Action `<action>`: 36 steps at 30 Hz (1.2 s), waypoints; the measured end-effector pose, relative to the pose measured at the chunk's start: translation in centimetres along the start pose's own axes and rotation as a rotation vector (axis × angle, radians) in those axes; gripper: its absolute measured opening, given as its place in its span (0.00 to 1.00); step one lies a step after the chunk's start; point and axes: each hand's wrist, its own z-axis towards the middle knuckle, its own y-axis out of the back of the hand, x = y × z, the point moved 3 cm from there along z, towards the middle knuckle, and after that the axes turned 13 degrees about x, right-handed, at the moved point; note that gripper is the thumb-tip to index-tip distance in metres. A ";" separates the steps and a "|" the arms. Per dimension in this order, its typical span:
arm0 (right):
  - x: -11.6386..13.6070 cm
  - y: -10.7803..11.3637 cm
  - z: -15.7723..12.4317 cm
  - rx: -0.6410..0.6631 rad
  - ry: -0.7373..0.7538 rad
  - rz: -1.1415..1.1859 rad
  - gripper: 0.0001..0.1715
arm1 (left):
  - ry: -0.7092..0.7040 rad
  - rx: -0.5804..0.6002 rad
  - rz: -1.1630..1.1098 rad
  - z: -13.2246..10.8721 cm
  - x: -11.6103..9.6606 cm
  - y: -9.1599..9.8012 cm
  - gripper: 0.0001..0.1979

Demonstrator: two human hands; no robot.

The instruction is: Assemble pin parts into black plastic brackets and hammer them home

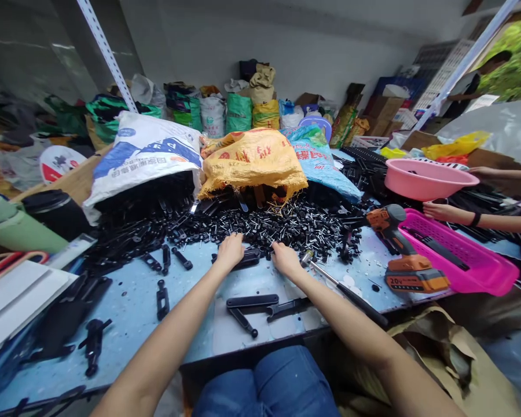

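Note:
My left hand (230,252) is at the near edge of a pile of small black pieces with metal pins (282,226). Its fingers are curled together, and whatever they hold is hidden. Just to its right lie several long black plastic parts (247,258) in a stack. My right hand (285,259) is also at the pile's edge, thumb and fingertips pinched together on something too small to make out. Beside it rests a hammer (342,286) with a metal head. Closer to me, a jointed black bar (252,301) lies near another black part with a forked end (289,308).
White (151,139), orange (252,162) and blue sacks (321,159) spill black parts behind the pile. An orange cordless drill (403,255) stands right, beside a pink basket (495,266). A co-worker's hands (449,212) are at a pink basin (429,179). A green bottle (17,226) lies left.

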 end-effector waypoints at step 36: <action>-0.8 -4.0 -12.8 -0.387 0.668 0.279 0.13 | -0.318 -0.930 -0.305 -15.0 0.8 -6.0 0.06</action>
